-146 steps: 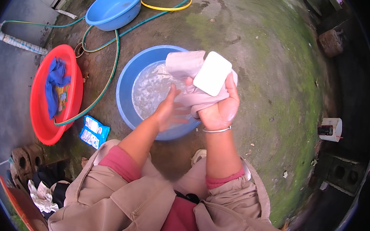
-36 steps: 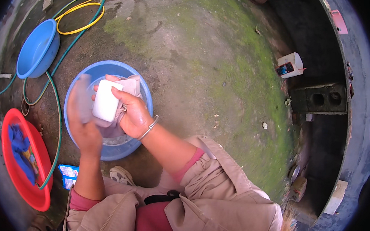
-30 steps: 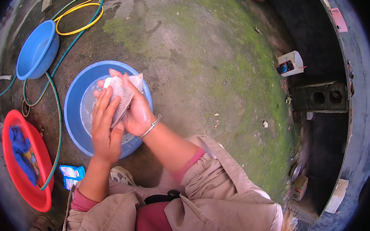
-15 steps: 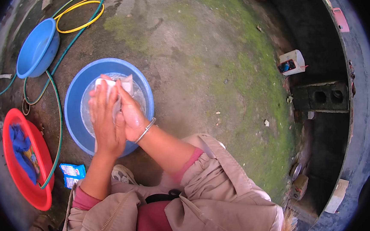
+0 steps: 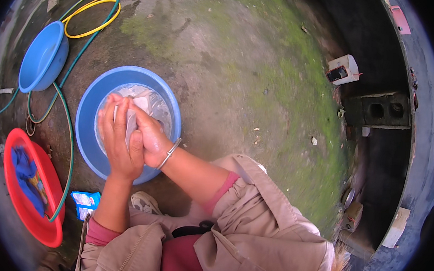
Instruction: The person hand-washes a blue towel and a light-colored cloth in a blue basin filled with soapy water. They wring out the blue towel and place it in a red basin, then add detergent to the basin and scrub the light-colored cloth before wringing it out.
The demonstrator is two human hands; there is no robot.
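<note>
Over a blue basin [image 5: 172,99] of cloudy, sudsy water [image 5: 165,113], both my hands are pressed together with a wet white cloth [image 5: 143,101] between them. My left hand [image 5: 124,146] lies along the outer side, its fingers stretched forward and close together. Against its palm is my right hand [image 5: 152,138], with a silver bangle [image 5: 170,154] at the wrist. Part of the cloth shows between the palms and part sticks out beyond the fingertips. The rest of it is hidden by my hands.
At left stand another blue basin [image 5: 55,66] and a red tub [image 5: 55,177] holding blue cloth [image 5: 23,170]. A green hose [image 5: 69,150] loops past them. By my shoe [image 5: 144,202] lies a blue packet [image 5: 85,202]. Hollow concrete blocks [image 5: 375,110] stand at right.
My hands have shifted slightly toward me and down, still pressed together on the cloth. The cloth's folded end beyond the fingers has changed shape and sits lower.
</note>
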